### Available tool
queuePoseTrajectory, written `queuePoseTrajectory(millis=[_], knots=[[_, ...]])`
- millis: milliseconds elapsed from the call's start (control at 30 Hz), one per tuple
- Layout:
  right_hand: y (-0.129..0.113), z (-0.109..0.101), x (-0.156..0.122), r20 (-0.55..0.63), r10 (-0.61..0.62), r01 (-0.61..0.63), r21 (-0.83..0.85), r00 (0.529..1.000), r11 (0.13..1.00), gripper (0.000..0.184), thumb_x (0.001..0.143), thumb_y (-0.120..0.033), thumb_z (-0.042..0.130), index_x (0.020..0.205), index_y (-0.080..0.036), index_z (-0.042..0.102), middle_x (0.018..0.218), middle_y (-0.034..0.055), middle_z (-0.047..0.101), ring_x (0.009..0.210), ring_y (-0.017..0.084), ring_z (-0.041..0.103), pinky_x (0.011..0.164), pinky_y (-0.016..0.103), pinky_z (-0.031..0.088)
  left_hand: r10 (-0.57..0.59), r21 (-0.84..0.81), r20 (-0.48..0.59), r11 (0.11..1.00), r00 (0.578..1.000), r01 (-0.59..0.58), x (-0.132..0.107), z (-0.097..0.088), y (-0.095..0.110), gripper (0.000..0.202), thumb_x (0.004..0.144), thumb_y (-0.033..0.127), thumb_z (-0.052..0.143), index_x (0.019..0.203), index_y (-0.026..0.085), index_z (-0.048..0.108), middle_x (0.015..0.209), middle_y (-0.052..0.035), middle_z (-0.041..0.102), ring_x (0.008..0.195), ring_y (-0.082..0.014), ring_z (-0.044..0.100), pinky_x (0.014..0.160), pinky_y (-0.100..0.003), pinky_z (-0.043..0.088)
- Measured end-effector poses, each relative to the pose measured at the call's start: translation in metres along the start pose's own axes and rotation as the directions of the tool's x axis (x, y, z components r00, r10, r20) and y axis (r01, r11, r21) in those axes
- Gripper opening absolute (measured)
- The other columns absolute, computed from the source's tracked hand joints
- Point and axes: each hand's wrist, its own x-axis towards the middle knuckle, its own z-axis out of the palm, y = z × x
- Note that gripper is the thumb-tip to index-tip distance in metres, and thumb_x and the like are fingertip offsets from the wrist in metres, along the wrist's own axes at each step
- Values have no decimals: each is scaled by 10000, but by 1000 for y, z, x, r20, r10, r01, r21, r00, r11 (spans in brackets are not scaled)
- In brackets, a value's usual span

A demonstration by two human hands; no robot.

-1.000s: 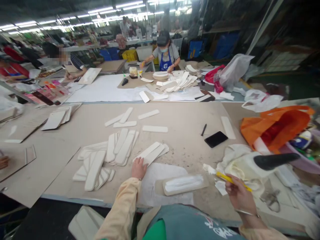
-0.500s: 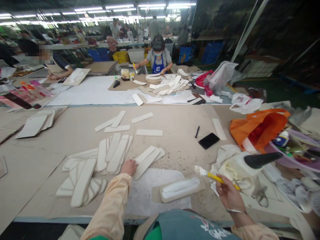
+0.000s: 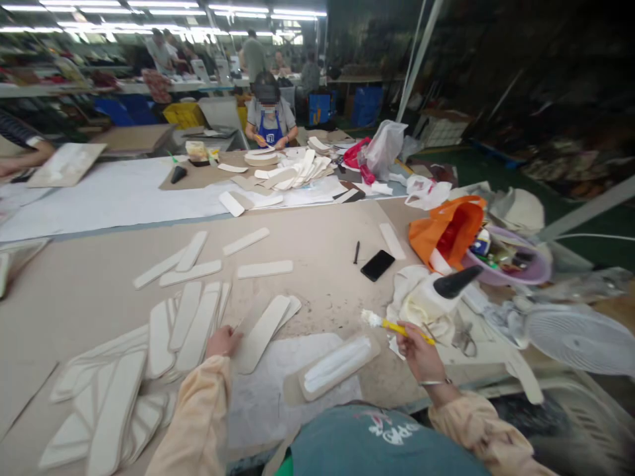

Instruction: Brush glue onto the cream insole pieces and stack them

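Observation:
My right hand (image 3: pixel 421 352) grips a yellow-handled brush (image 3: pixel 394 325), its bristles loaded with white paste. Closed at the edge of a small pile, my left hand (image 3: pixel 223 342) pinches a pale strip (image 3: pixel 253 311) that looks tilted and blurred. Beside it lie more rounded off-white strips (image 3: pixel 268 334). Between my hands, a strip coated with white paste (image 3: pixel 337 369) lies on a beige piece over a white sheet (image 3: pixel 262 396). Left of my left hand are fanned stacks of similar strips (image 3: pixel 116 410).
A black phone (image 3: pixel 378 265) and a dark pen-like stick (image 3: pixel 356 252) lie ahead of my right hand. To the right are a white container (image 3: pixel 429 297), an orange bag (image 3: pixel 436 231), a purple basin (image 3: pixel 538 268) and a fan (image 3: pixel 578 337). A co-worker (image 3: pixel 270 119) sits across the table.
The view has swung to the right. My left hand has drawn the top strip away from the small pile, toward the left. The brush stays in my right hand.

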Motion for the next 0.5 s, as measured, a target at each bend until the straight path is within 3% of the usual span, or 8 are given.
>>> queuePoseTrajectory(millis=[100,167,233,333,400,500], knots=[[-5,-1,-2,-29,-72,69,-88,997,994,332,737,-476,670,961,-238,609,671,0,655,521,97,559,446,187,440,109,-105,-46,988,993,-114,-26,-12,14,319,783,507,442,761,205,542,696,-9,598,734,-188,584,603,-248,401],[-5,-1,-4,-34,-107,101,-141,994,985,326,753,-494,652,950,-240,594,778,23,684,639,129,621,533,223,496,202,-263,-29,943,979,-202,-55,-16,30,364,763,567,457,787,211,529,675,25,563,669,-147,550,570,-219,393],[-4,1,-5,-17,-138,132,-177,990,975,310,755,-500,649,911,-240,582,898,36,689,771,155,649,639,258,523,308,-576,28,783,951,-236,-89,-15,53,361,716,557,547,751,199,505,633,39,514,590,-119,489,519,-206,363],[0,7,-8,73,-179,191,-202,981,961,301,749,-487,660,889,-249,541,1041,42,665,901,185,644,765,320,517,443,-741,170,647,880,-182,-137,0,92,333,663,480,645,687,186,492,592,53,473,552,-93,431,497,-193,319],[3,12,-10,145,-207,235,-211,968,949,313,738,-474,674,881,-258,498,1072,40,655,908,190,641,794,348,505,504,-770,222,616,835,-167,-160,14,115,322,646,441,670,641,182,480,577,58,453,557,-88,420,508,-192,314],[4,16,-15,222,-226,280,-251,948,927,364,696,-413,724,874,-263,444,1090,35,649,839,174,637,777,341,496,534,-783,268,606,802,-142,-177,36,137,311,630,405,688,610,184,471,560,63,440,563,-88,418,526,-197,323]])
